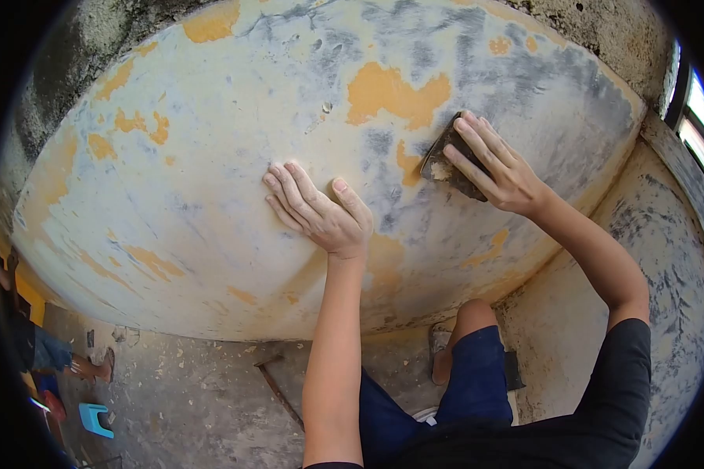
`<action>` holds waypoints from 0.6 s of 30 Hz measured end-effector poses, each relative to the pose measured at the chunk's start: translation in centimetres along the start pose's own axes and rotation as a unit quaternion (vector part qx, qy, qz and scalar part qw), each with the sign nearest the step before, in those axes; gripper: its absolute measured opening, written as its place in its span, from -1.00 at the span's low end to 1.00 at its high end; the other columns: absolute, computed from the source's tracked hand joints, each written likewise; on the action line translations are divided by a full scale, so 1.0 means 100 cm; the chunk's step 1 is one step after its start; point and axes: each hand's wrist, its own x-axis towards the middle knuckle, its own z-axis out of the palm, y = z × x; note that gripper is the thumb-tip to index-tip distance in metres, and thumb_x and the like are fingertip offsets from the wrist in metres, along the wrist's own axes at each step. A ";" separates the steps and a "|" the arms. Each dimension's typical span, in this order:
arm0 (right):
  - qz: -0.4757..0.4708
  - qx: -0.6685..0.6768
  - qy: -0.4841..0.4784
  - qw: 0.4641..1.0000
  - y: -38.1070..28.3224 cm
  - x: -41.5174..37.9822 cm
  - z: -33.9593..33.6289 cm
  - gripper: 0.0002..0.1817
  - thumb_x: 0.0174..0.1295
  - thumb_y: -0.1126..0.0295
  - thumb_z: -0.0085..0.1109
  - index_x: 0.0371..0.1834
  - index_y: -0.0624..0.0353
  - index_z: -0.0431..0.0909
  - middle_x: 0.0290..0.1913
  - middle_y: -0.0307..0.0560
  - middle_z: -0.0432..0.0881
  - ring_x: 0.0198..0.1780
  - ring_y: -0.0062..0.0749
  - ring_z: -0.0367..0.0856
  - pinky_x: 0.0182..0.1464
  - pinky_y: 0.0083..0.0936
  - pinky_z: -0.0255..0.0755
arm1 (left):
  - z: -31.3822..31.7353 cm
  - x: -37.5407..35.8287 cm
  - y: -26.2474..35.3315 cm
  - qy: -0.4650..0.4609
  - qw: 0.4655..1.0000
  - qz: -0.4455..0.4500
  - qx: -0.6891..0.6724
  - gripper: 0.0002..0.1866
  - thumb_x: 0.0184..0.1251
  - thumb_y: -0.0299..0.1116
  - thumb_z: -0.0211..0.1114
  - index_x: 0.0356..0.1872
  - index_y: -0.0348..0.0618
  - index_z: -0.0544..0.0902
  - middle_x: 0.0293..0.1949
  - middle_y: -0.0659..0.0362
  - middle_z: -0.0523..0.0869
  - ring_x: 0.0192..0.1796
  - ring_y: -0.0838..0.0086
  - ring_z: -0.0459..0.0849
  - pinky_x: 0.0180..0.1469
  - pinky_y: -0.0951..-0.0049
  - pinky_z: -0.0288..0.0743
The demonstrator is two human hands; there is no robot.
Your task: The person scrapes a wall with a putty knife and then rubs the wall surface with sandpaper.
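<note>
A large curved surface (211, 141), pale with orange and dark grey patches, fills the upper view. Flat against its middle rests my left hand (321, 211), dusty, fingers spread, holding nothing. Further right and slightly higher, my right hand (497, 168) presses a dark, worn block (455, 160) to the surface, its fingers lying over the block. Part of the block is hidden under the fingers. An orange patch (399, 94) lies just above and left of the block.
Below is a dusty floor (188, 391) with a thin rod-like tool (280, 391). A blue stool (95, 420) stands at lower left, near another person's leg (86, 366). A mottled wall (641, 227) borders the right side, with a window (700, 117) above.
</note>
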 end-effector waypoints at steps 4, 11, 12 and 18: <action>0.016 -0.018 -0.007 1.000 -0.001 -0.001 0.001 -0.38 0.41 0.46 0.13 0.57 0.29 0.50 0.68 0.29 0.30 0.68 0.18 0.31 0.63 0.06 0.43 | 0.001 -0.001 -0.001 -0.002 1.000 0.000 -0.004 -0.30 0.78 -0.11 -0.10 0.67 -0.49 0.20 0.66 -0.25 0.25 0.75 -0.12 0.13 0.73 -0.17 -0.04; -0.019 -0.018 0.004 1.000 -0.006 0.020 0.006 -0.41 0.44 0.40 0.14 0.54 0.33 0.52 0.59 0.18 0.50 0.69 -0.02 0.33 0.68 0.10 0.31 | 0.001 -0.001 -0.001 0.006 1.000 0.005 -0.003 -0.30 0.77 -0.11 -0.07 0.67 -0.48 0.20 0.66 -0.25 0.25 0.75 -0.14 0.13 0.73 -0.18 -0.04; -0.018 -0.018 0.005 1.000 -0.009 0.036 0.008 -0.41 0.44 0.40 0.14 0.54 0.33 0.52 0.59 0.18 0.50 0.69 -0.02 0.33 0.68 0.10 0.31 | 0.002 0.000 -0.001 0.006 1.000 0.007 -0.003 -0.30 0.77 -0.11 -0.07 0.67 -0.48 0.20 0.66 -0.25 0.25 0.75 -0.14 0.13 0.73 -0.18 -0.04; -0.015 -0.047 0.052 0.997 -0.025 0.098 0.015 -0.37 0.43 0.32 0.02 0.55 0.35 0.51 0.60 0.08 0.51 0.73 -0.17 0.29 0.76 0.05 0.13 | 0.000 -0.003 0.000 -0.006 1.000 -0.013 -0.009 -0.31 0.80 -0.10 -0.07 0.67 -0.46 0.22 0.68 -0.22 0.25 0.75 -0.14 0.14 0.71 -0.17 -0.01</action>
